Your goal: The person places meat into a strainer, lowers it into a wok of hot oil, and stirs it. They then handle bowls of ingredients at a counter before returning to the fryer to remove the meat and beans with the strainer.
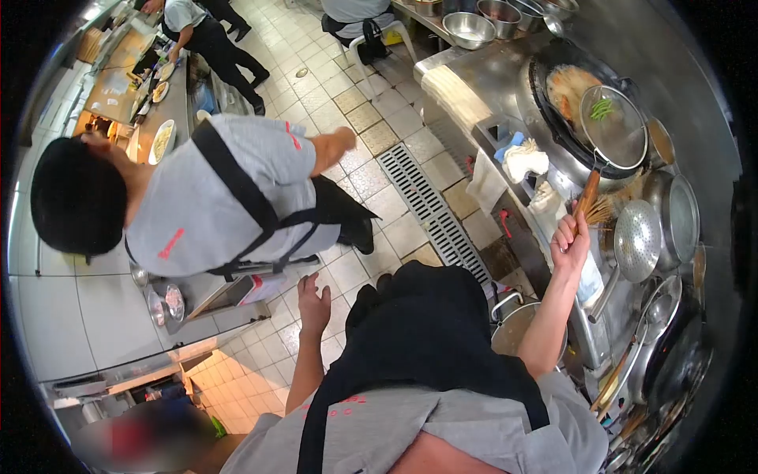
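Observation:
My right hand (570,241) is closed around the wooden handle of a wire-mesh strainer (620,142). The strainer's round head is over the right side of a wok (538,79) with bubbling brownish liquid. A few green bean-like pieces (602,108) lie in the mesh. Close beside that hand are a bamboo brush (602,209) and a perforated metal skimmer (637,239). My left hand (314,304) hangs low at my side above the tiled floor, fingers apart, holding nothing.
A co-worker in a grey shirt (229,189) stands close on my left. White cloths (523,160) lie on the stove edge. Metal bowls (469,30) stand at the far end. A large pot (521,328) is by my right leg, and a drain grate (434,209) crosses the floor.

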The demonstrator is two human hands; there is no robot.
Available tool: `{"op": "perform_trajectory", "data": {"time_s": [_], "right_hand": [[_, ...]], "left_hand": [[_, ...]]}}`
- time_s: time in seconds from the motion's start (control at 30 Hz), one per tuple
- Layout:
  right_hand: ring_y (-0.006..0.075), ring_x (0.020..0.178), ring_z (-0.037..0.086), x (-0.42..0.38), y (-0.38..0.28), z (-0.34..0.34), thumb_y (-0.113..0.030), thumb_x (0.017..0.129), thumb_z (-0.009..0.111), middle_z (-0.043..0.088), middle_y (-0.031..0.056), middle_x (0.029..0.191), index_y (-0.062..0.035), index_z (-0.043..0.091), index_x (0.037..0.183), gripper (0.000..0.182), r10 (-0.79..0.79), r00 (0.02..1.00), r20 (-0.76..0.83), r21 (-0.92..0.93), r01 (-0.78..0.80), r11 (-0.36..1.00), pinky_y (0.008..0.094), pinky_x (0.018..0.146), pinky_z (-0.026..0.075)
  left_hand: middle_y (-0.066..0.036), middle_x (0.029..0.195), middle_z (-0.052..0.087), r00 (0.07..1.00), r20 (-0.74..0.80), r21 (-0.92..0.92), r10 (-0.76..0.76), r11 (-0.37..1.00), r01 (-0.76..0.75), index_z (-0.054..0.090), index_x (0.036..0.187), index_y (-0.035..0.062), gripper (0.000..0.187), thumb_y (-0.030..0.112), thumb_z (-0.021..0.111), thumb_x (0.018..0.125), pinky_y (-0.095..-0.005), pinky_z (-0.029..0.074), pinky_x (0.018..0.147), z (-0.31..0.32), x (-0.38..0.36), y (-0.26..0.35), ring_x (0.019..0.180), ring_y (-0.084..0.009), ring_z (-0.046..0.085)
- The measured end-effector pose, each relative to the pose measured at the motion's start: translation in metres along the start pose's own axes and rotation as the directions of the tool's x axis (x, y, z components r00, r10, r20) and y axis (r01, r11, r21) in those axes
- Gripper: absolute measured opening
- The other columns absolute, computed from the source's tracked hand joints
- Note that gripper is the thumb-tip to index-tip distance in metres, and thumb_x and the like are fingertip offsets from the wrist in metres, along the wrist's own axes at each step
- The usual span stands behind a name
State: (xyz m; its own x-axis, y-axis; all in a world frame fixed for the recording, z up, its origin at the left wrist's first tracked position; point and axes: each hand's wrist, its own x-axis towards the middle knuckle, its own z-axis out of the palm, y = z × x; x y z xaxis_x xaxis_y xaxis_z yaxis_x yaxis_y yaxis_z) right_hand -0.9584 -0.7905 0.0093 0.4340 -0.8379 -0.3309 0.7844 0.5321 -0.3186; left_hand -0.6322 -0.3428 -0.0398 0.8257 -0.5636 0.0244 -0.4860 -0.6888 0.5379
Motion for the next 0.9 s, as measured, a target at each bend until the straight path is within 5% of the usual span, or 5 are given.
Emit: {"op": "perform_trajectory", "data": {"time_s": [0.13, 0.27, 0.53, 0.7, 0.9], "right_hand": [[0.0061, 0.044, 0.030, 0.002, -0.006, -0.005, -0.018, 0.095, 0.045, 0.039, 0.0004, 0.067, -0.0050, 0.050, 0.114, 0.024, -0.001, 0.999, 0.036, 0.003, 0.001, 1.000, 0.0195, 0.032, 0.024], [0.0057, 0.045, 0.030, 0.002, -0.019, -0.006, -0.018, 0.095, 0.047, 0.037, -0.0005, 0.067, -0.0059, 0.048, 0.120, 0.028, 0.025, 0.995, 0.100, 0.001, -0.026, 1.000, 0.0196, 0.032, 0.025], [0.0036, 0.040, 0.027, -0.036, -0.002, 0.051, -0.017, 0.095, 0.046, 0.039, -0.0010, 0.066, -0.0105, 0.044, 0.126, 0.032, -0.080, 0.994, 0.074, -0.390, 0.103, 0.915, 0.0180, 0.028, 0.021], [0.0031, 0.039, 0.025, -0.083, 0.033, 0.050, -0.020, 0.095, 0.046, 0.034, -0.0023, 0.063, -0.0135, 0.038, 0.131, 0.037, 0.097, 0.995, -0.007, -0.538, -0.085, 0.838, 0.0176, 0.028, 0.020], [0.0024, 0.038, 0.026, -0.133, 0.103, 0.056, -0.022, 0.094, 0.048, 0.036, -0.0026, 0.062, -0.0147, 0.038, 0.130, 0.039, 0.421, 0.899, -0.124, -0.696, -0.381, 0.609, 0.0166, 0.028, 0.019]], "left_hand": [[-0.021, 0.113, 0.050, 0.998, 0.032, 0.016, -0.049, 0.999, 0.049, 0.051, 0.114, 0.0029, 0.040, 0.005, 0.063, 0.076, -0.0345, 0.050, 0.068, 0.002, -0.004, -0.002, 0.082, -0.0277, 0.056], [-0.027, 0.125, 0.041, 0.989, 0.101, 0.023, -0.109, 0.994, 0.108, 0.049, 0.117, 0.0028, 0.041, 0.011, 0.060, 0.079, -0.0388, 0.048, 0.081, -0.004, -0.015, 0.002, 0.092, -0.0348, 0.057], [-0.028, 0.127, 0.039, 0.953, 0.119, 0.029, -0.277, 0.961, 0.276, 0.047, 0.119, 0.0043, 0.043, 0.014, 0.061, 0.080, -0.0399, 0.047, 0.084, -0.019, -0.059, -0.011, 0.096, -0.0381, 0.056], [-0.025, 0.125, 0.040, 0.953, 0.100, 0.128, -0.285, 0.954, 0.272, 0.049, 0.118, 0.0026, 0.042, 0.014, 0.061, 0.080, -0.0362, 0.050, 0.080, -0.006, -0.111, -0.070, 0.099, -0.0346, 0.054], [-0.029, 0.119, 0.045, 0.855, 0.187, 0.041, -0.484, 0.873, 0.485, 0.052, 0.115, 0.0001, 0.044, 0.020, 0.062, 0.077, -0.0432, 0.040, 0.094, -0.001, -0.164, -0.117, 0.111, -0.0414, 0.045]]}}
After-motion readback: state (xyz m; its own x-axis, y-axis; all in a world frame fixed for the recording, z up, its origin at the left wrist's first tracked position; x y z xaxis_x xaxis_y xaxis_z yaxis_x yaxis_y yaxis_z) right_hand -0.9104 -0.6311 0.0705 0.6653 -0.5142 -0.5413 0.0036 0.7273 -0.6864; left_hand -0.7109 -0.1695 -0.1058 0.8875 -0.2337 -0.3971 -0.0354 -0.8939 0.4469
